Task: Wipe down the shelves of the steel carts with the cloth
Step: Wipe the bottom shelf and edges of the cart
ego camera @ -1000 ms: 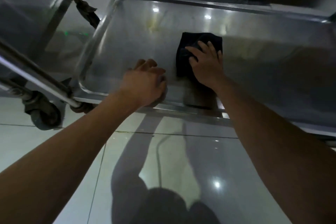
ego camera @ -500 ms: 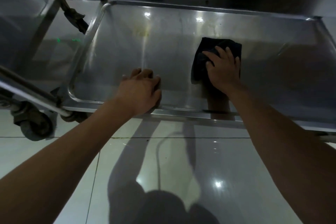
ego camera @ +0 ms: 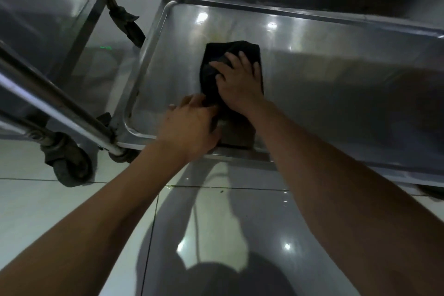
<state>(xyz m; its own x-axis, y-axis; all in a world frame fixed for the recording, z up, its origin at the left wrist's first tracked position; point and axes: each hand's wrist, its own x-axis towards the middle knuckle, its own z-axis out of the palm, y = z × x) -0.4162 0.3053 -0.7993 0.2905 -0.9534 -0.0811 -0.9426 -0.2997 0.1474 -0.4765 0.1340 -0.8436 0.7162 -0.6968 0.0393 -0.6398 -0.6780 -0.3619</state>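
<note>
The tiled floor (ego camera: 72,211) is glossy and pale, with thin dark grout lines and sharp reflections of ceiling lights. Above it stands the steel cart, whose lowest shelf (ego camera: 336,84) is a shallow rectangular tray of brushed stainless steel with a raised rim and rounded corners; its surface shows faint streaks and a yellowish stain near the far rim. A second cart shelf (ego camera: 36,19) of the same construction lies to the left, well apart. A round steel tube (ego camera: 48,96) runs diagonally down to the near-left corner, above a dark rubber caster (ego camera: 69,166). The right hand (ego camera: 240,81) lies flat on the black cloth (ego camera: 230,53), fingers extended and spread, pressing it against the shelf surface left of centre; the flat palm probably serves to spread pressure over the whole pad. The cloth is soft, matte and folded into a rough rectangle. The left hand (ego camera: 192,125) sits at the near rim, knuckles up and fingers curled, its fingertips touching the near corner of the cloth; whether it pinches the cloth or merely braces on the shelf cannot be determined. Its position suggests body support during the reach.
</note>
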